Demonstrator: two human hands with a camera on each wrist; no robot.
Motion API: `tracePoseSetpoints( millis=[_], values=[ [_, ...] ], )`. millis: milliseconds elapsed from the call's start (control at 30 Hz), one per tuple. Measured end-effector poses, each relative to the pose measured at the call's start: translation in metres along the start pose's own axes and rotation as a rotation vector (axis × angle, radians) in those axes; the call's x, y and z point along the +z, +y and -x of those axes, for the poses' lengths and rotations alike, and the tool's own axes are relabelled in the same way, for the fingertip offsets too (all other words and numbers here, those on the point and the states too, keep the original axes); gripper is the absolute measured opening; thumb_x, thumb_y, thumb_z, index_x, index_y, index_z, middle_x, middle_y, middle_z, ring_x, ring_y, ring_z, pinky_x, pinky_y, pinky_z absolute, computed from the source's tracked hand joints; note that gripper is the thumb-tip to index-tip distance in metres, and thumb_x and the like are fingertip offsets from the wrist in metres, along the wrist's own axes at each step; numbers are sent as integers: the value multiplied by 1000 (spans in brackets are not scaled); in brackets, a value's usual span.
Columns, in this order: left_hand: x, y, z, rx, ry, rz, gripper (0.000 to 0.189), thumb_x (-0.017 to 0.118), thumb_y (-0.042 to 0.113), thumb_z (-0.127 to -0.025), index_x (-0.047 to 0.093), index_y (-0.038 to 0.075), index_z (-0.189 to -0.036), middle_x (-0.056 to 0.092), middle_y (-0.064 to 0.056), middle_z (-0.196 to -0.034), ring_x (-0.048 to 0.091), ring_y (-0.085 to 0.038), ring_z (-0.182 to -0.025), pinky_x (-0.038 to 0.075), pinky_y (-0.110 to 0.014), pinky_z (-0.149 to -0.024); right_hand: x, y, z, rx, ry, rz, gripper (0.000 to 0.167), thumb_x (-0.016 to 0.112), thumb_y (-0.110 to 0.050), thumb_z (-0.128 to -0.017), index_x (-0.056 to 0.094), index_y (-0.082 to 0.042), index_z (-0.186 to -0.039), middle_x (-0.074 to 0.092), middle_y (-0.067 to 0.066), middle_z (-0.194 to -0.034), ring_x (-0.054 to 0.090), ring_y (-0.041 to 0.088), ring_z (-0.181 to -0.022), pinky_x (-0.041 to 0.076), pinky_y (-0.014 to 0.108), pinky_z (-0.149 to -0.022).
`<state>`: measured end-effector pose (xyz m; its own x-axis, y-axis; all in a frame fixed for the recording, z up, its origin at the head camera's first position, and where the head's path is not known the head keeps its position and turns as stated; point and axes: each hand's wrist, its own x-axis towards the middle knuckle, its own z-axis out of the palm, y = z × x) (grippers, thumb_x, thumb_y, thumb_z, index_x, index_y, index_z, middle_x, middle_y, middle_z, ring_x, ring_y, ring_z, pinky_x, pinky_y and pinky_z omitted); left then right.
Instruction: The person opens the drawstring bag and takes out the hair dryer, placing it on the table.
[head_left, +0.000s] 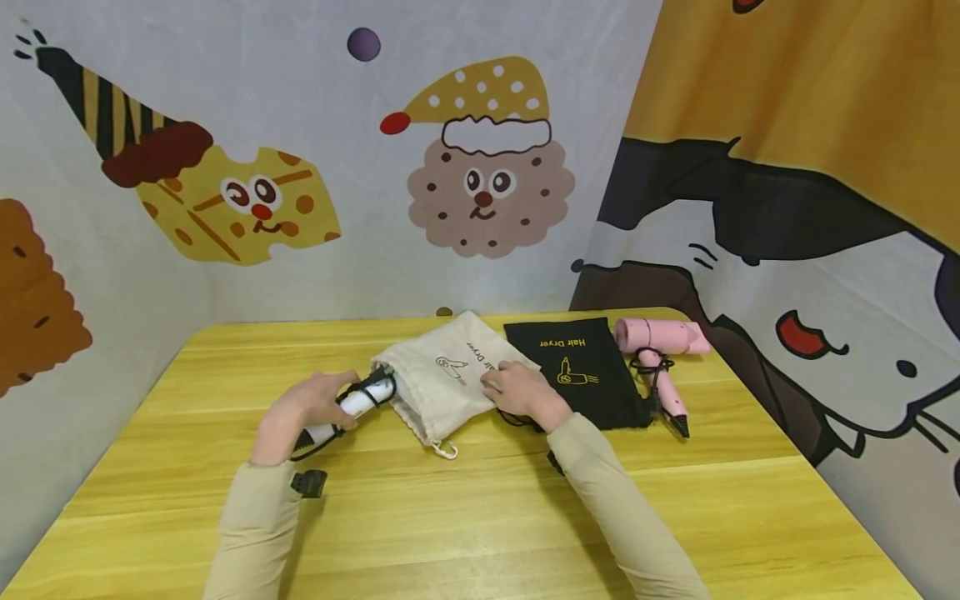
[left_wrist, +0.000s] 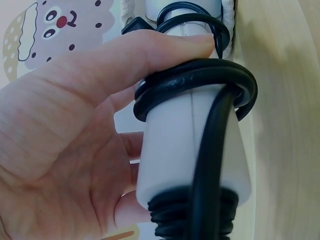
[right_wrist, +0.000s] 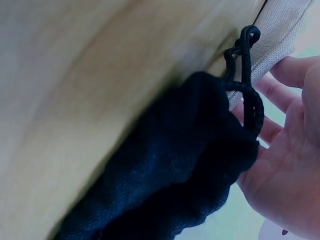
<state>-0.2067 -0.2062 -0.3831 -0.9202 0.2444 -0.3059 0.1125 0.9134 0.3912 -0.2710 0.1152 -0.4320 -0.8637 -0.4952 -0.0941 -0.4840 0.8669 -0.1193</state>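
My left hand (head_left: 315, 404) grips the handle of a white hair dryer (left_wrist: 192, 135) wound with black cord (left_wrist: 197, 80). Its front end lies inside the mouth of an off-white drawstring bag (head_left: 453, 371), printed "Hair Dryer". A black plug (head_left: 309, 483) hangs by the left sleeve. On the near right edge of that bag rests my right hand (head_left: 525, 392), fingertips and thumb touching the cloth, fingers fairly straight. Close under the right hand, in the right wrist view, is the gathered edge of a black drawstring bag (right_wrist: 170, 160) with its cord loop (right_wrist: 247, 85).
A pink hair dryer (head_left: 660, 337) with its cord wound round the handle lies beside the black bag at the back right. A small dark object (head_left: 555, 462) shows partly beside the right sleeve. The wooden table (head_left: 450, 533) meets a cartoon-printed fabric wall (head_left: 300, 292).
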Motion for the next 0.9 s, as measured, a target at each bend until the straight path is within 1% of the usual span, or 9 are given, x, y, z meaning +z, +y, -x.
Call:
tracePoseSetpoints(
  millis=[167,333,433,733,900],
  values=[
    [-1,-1,1,-1,-5,-8,72,74,23,-77,42,7,-140,57,-26,-121,53,-27,-89,47,-41,-71,0,0,-1,0,-8,3,32,51,-33,-97,63,-21,-124,62,4,-104,54,17,-85,47,34,-75],
    [-2,-3,2,9,-11,-8,69,75,21,-77,44,7,-138,61,-21,-111,54,-25,-85,47,-40,-69,0,0,-1,13,-15,-6,32,52,-34,-97,64,-22,-124,61,3,-101,53,16,-82,46,33,-71],
    [-3,-5,3,13,-18,-10,69,75,20,-77,44,7,-138,61,-19,-108,53,-25,-84,46,-39,-69,0,0,-1,20,-16,-2,32,52,-34,-97,64,-23,-124,60,3,-101,52,16,-81,46,33,-71],
    [-7,-9,4,-4,-39,-16,70,75,21,-78,43,9,-139,59,-22,-115,53,-26,-88,47,-41,-69,-1,0,0,17,-17,0,33,52,-35,-96,63,-23,-125,60,4,-103,53,17,-84,46,34,-72],
    [-9,-10,5,-1,-44,-12,69,75,18,-78,44,9,-139,59,-23,-115,54,-27,-89,47,-41,-70,-2,1,1,16,-20,-8,33,53,-35,-96,63,-23,-125,60,5,-105,54,18,-85,46,35,-72]
  ],
)
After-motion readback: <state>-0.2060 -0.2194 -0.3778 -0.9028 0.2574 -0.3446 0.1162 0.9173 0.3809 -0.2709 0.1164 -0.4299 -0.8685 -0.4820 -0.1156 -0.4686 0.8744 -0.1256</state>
